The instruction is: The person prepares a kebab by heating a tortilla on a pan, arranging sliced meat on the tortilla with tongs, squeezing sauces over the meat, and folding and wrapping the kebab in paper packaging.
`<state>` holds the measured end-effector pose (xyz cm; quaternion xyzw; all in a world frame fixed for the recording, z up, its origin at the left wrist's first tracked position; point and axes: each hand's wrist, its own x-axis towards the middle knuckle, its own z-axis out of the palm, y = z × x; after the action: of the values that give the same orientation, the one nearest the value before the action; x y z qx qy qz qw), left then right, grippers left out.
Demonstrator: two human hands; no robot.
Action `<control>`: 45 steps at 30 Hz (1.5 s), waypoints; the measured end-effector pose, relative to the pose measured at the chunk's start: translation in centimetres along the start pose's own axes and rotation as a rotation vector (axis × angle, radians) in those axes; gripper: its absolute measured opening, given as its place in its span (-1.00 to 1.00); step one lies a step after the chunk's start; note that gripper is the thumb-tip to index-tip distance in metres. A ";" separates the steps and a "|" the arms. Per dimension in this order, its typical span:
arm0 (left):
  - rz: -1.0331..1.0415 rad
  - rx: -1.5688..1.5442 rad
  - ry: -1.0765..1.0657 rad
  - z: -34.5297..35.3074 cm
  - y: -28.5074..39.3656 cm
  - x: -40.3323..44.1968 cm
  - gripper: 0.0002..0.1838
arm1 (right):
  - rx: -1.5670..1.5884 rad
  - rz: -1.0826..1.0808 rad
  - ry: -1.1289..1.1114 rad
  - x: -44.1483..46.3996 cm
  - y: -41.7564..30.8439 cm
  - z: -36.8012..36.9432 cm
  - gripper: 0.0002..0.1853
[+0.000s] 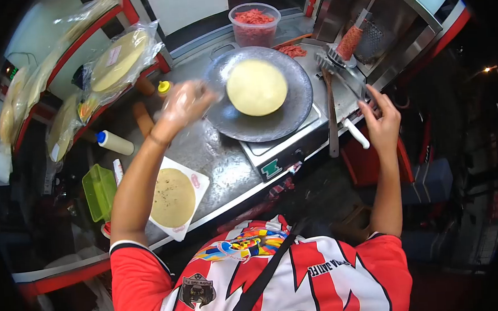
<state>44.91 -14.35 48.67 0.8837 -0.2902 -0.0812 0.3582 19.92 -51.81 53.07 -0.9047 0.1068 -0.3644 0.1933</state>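
My left hand, in a clear plastic glove, is just left of the round dark griddle; motion smears its fingers. A pale round flatbread lies on the griddle. To the right, my right hand has thumb and forefinger around the end of metal tongs. The tongs' head rests near a cone of reddish meat on a vertical spit. A wooden spatula and a white-handled tool lie just left of my right hand.
Behind the griddle stands a clear tub of red shredded food. On the left are a yellow-capped bottle, a blue-capped bottle, a green basket and a flatbread on white paper. Bagged flatbreads sit on the upper left shelf.
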 end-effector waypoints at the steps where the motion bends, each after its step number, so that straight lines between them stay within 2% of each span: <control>1: -0.004 0.038 -0.005 0.7 -2.2 -1.5 -0.67 | 0.083 0.038 -0.044 -0.2 0.6 0.5 -0.56; 3: -0.152 -0.047 -0.017 1.6 -5.4 -5.5 -0.68 | 0.170 0.026 -0.143 -1.2 2.3 3.1 -0.57; 5: -0.320 -0.279 0.069 2.0 -5.9 -11.1 -0.71 | 0.123 -0.108 -0.253 -1.9 2.0 5.8 -0.59; 6: -0.408 -0.360 0.126 2.3 -7.0 -13.7 -0.74 | 0.159 -0.054 -0.304 -2.5 1.7 7.3 -0.60; 7: -0.500 -0.440 0.189 2.7 -8.7 -16.3 -0.77 | 0.074 -0.056 -0.455 -2.7 1.7 8.3 -0.59; 9: -0.664 -0.463 0.402 3.5 -12.7 -21.9 -0.79 | 0.136 -0.175 -0.438 -2.9 2.9 10.1 -0.60; 10: -0.725 -0.486 0.530 4.4 -15.5 -25.2 -0.80 | 0.161 -0.172 -0.400 -2.6 3.3 10.4 -0.60; 11: -0.763 -0.461 0.656 4.9 -15.5 -27.8 -0.81 | 0.195 -0.171 -0.372 -2.1 3.7 10.5 -0.60; 13: -0.872 -0.494 0.850 6.7 -18.9 -33.3 -0.81 | 0.171 -0.228 -0.422 -1.1 4.6 11.1 -0.58; 14: -0.938 -0.535 0.908 7.1 -18.5 -34.9 -0.79 | 0.172 -0.191 -0.512 -0.3 5.2 11.3 -0.58; 15: -0.962 -0.458 0.923 7.0 -17.6 -36.3 -0.79 | 0.146 -0.138 -0.580 0.5 6.1 11.1 -0.58; 16: -0.965 -0.399 0.915 7.2 -16.6 -37.5 -0.79 | 0.151 -0.133 -0.539 1.5 7.2 11.1 -0.59; 17: -0.937 -0.361 0.885 7.7 -16.7 -37.7 -0.79 | 0.188 -0.223 -0.378 2.7 7.4 10.9 -0.60; 18: -0.898 -0.458 0.926 8.7 -17.8 -38.0 -0.79 | 0.271 -0.084 -0.317 3.8 8.2 10.9 -0.59; 19: -0.801 -0.667 0.943 9.1 -20.1 -39.6 -0.78 | 0.215 0.025 -0.280 4.7 9.6 10.9 -0.56; 20: -0.818 -0.661 1.006 9.5 -19.7 -39.2 -0.75 | 0.136 -0.034 -0.213 6.0 10.8 11.3 -0.56; 21: -0.939 -0.603 1.007 8.9 -17.7 -38.0 -0.75 | 0.039 0.063 -0.259 7.2 12.9 12.2 -0.57; 23: -0.950 -0.604 0.956 8.4 -17.3 -37.4 -0.76 | -0.164 -0.024 -0.293 8.8 15.8 15.7 -0.60; 24: -0.934 -0.621 0.934 8.2 -18.1 -37.5 -0.78 | -0.279 0.042 -0.414 9.5 15.5 16.8 -0.64; 26: -0.935 -0.617 0.905 7.7 -19.6 -37.2 -0.77 | -0.435 0.024 -0.423 9.9 16.1 20.3 -0.68; 28: -0.958 -0.603 0.941 7.6 -18.7 -35.4 -0.73 | -0.522 -0.081 -0.263 10.5 18.1 24.7 -0.71; 29: -0.970 -0.594 0.959 7.7 -18.2 -34.4 -0.72 | -0.538 -0.034 -0.253 10.8 18.7 26.8 -0.71; 32: -0.979 -0.532 0.863 7.3 -16.7 -32.5 -0.70 | -0.438 -0.079 -0.285 11.3 19.5 28.4 -0.73; 34: -0.997 -0.482 0.814 6.8 -16.3 -31.5 -0.72 | -0.323 -0.177 -0.261 11.3 18.8 25.9 -0.71; 37: -0.991 -0.446 0.886 6.5 -14.4 -30.3 -0.73 | -0.107 0.163 -0.481 12.4 17.5 18.1 -0.58; 42: -0.936 -0.519 0.915 6.7 -14.1 -28.7 -0.70 | 0.215 0.385 -0.792 12.3 22.3 18.0 -0.49; 43: -0.943 -0.503 0.911 7.0 -14.5 -28.1 -0.70 | 0.306 0.493 -0.822 12.5 21.5 18.3 -0.50; 45: -0.935 -0.490 0.882 7.6 -15.0 -27.0 -0.70 | 0.361 0.322 -0.710 13.0 22.8 23.7 -0.51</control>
<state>26.98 5.25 31.13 0.7599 0.3215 0.0767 0.5598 44.55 -70.25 35.70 -0.8974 0.1080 -0.0084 0.4278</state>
